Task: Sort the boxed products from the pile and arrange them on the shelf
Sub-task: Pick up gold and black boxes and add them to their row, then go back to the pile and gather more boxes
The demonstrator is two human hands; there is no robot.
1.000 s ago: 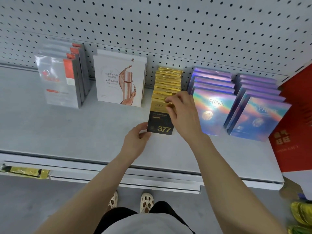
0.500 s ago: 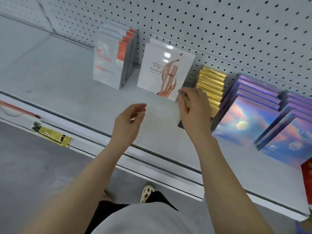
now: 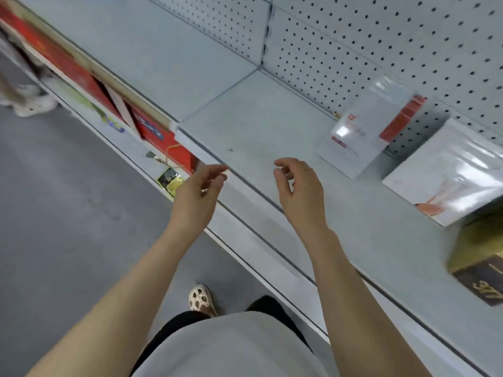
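My left hand (image 3: 200, 190) hovers over the shelf's front edge, fingers loosely curled and holding nothing. My right hand (image 3: 300, 194) hangs above the grey shelf (image 3: 261, 126), also with nothing in it, fingers apart. To the right stand the silver boxes with red corners (image 3: 362, 134), blurred. Beside them leans a white box with a copper-coloured picture (image 3: 446, 172). At the far right edge sits the gold and black box row (image 3: 481, 265), partly cut off.
A white pegboard (image 3: 381, 44) backs the shelf. On the lower shelf at left lie red boxes (image 3: 152, 126) and a gold and black packet (image 3: 171, 180). The grey floor (image 3: 54, 213) spreads to the left. Another person's shoe (image 3: 32, 107) shows at far left.
The view has swung left, so the product rows slid to the right edge. My right hand let go of the gold and black box and both hands drew back off the rows.
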